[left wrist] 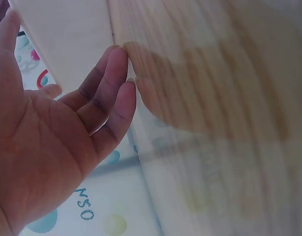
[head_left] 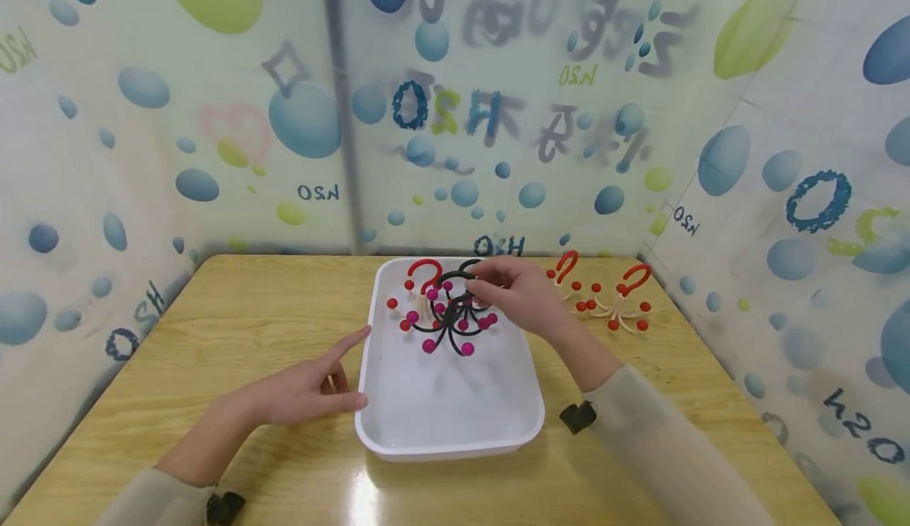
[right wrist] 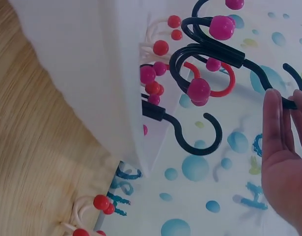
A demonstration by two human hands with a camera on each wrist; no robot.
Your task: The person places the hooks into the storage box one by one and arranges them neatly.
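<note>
My right hand [head_left: 526,297] pinches the hook end of a black multi-arm hanger [right wrist: 229,55] whose curled arms end in pink balls. It hangs over the far half of a white tray [head_left: 441,407]. Behind it in the tray is another black hanger [right wrist: 197,150] with pink balls, partly hidden in the head view. A hanger with a red hook [head_left: 425,264], pale arms and red balls also lies there. My left hand [head_left: 306,392] touches the tray's left rim with its outstretched index finger and thumb; the other fingers are loosely bent.
Right of the tray, on the wooden table [head_left: 270,297], sit two red-hooked hangers, one nearer the edge [head_left: 635,279] and one partly behind my right arm [head_left: 567,264]. Patterned curtain walls [head_left: 462,218] enclose the table's back and sides.
</note>
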